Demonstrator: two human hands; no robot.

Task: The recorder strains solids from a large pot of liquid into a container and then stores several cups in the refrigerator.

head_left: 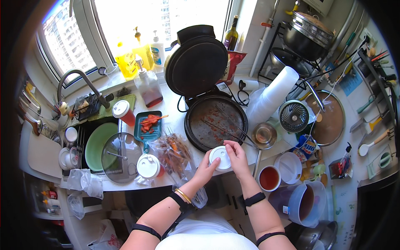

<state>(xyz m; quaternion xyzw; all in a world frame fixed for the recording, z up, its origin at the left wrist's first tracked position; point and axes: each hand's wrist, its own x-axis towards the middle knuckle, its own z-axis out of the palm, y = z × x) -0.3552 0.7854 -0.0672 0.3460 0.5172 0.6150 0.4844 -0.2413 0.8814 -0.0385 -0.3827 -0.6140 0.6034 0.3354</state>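
Both my hands grip a round white cup lid (221,158) in front of the griddle. My left hand (205,169) has its thumb and fingers at the lid's left edge, and my right hand (237,160) curls around its right side. Whether anything is under the lid is hidden. To the right of my right hand stands an uncovered cup of red liquid (270,178). A red cup with a white lid (149,166) is left of my left hand, and a similar lidded cup (123,111) stands farther back. Bagged skewers (173,152) lie beside my left hand.
An open electric griddle (216,118) holds tongs and red crumbs. At left are a glass lid (121,160), a green basin (101,143) and a teal dish (148,127). At right are stacked plastic cups (275,93), a small fan (293,116) and a pitcher of dark liquid (307,204).
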